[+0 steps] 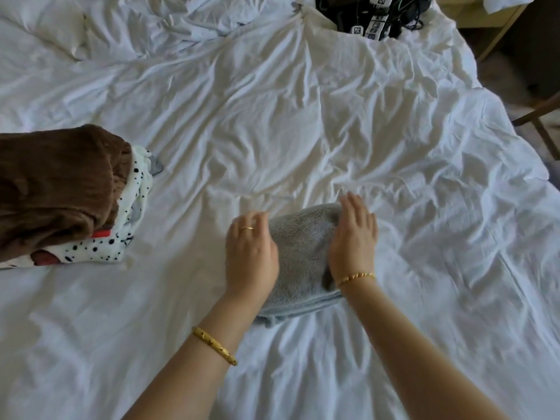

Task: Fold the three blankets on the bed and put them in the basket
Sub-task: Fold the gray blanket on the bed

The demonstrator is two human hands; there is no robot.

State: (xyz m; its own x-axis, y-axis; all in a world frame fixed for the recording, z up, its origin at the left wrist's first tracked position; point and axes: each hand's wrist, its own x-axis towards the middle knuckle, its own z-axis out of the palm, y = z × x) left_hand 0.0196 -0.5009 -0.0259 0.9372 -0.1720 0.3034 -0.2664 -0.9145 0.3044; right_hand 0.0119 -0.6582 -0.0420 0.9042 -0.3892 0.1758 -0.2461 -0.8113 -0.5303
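**Both hands flat on a folded grey blanket on a rumpled white bed**

A wide bed covered in a creased white cotton sheet (303, 116) fills nearly the whole view, its wrinkles running in all directions. At the far right the bed ends, and past it stand the pale wooden edge of a piece of furniture (497, 25) and a dark chair leg (542, 122) over a dim floor. At the top edge of the bed lies a tangle of black cables and white-tagged devices (381, 16).

On the left side of the bed rests a bunched brown fleece blanket (54, 189), lying on top of a folded white blanket with black spots and red patches (133, 207); both run off the left edge of the view.

Near the middle, close to the person, lies a folded grey fleece blanket (303, 253), a compact rectangle flat on the sheet. Its long axis runs away from the person, tilted slightly right at the far end; layered edges show at the near end.

The left hand (251, 256) lies on the blanket's left side, fingers fairly straight and close together, blurred at the tips, with a gold ring; a gold bangle (215, 345) circles the forearm. The right hand (354, 237) lies on the right side, fingers straight and together, a thin gold bracelet (356, 277) at the wrist.
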